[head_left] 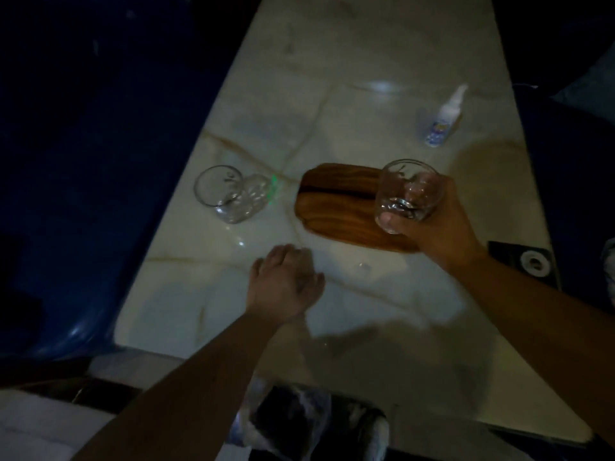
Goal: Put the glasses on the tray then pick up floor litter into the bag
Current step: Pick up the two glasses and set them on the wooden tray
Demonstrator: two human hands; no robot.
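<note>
My right hand (442,227) grips 1 clear round glass (407,194) above the oval wooden tray (336,207), my empty left hand (286,281) loosely open over the pale marble table (366,94)

The room is dim, so detail is scarce. The right hand (432,224) covers the near right corner of the wooden tray (336,207), and the held glass (407,194) hides more of its right end. The label on the small spray bottle (444,118) is too blurred to read. The left hand (286,281) is smeared by motion, its fingertips indistinct. At the near edge, a clear plastic bag (289,424) is cut off by the frame. The marble table (366,61) runs out past the far edge.
</note>
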